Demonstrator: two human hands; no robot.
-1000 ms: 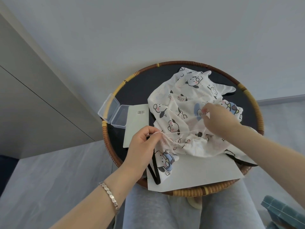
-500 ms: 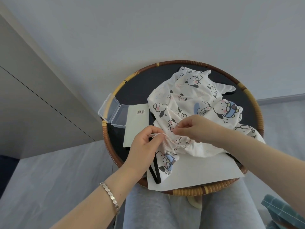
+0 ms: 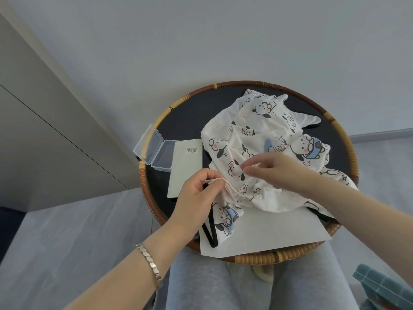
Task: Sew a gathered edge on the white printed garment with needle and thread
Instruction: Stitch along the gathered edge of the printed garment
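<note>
- The left hand [image 3: 197, 193] reaches in from the lower left with a silver bracelet [image 3: 149, 262] on its wrist. Its fingers are curled and its thumb and fingertips pinch the bunched edge of the white printed garment [image 3: 257, 135].
- Pale pink thread [image 3: 230, 189] loops slackly from that pinch down over the gathered cloth.
- The right hand [image 3: 276, 168] comes in from the right, palm down, above the middle of the garment. Its thumb and forefinger are closed tip to tip just over a printed cartoon dog face. Whether they hold a needle or thread is too fine to tell.
- The garment lies crumpled on a round woven rattan tray [image 3: 143, 177] with a dark base, which rests across the person's lap in grey trousers [image 3: 201, 285].
- Also in the tray are a white sheet of paper [image 3: 268, 233] under the garment's near edge, a black strap [image 3: 210, 233], and a pale card with a barcode [image 3: 185, 168].
- A small clear plastic box [image 3: 162, 158] lies open at the tray's left side, touching the card, with its lid tipped back over the rim.
</note>
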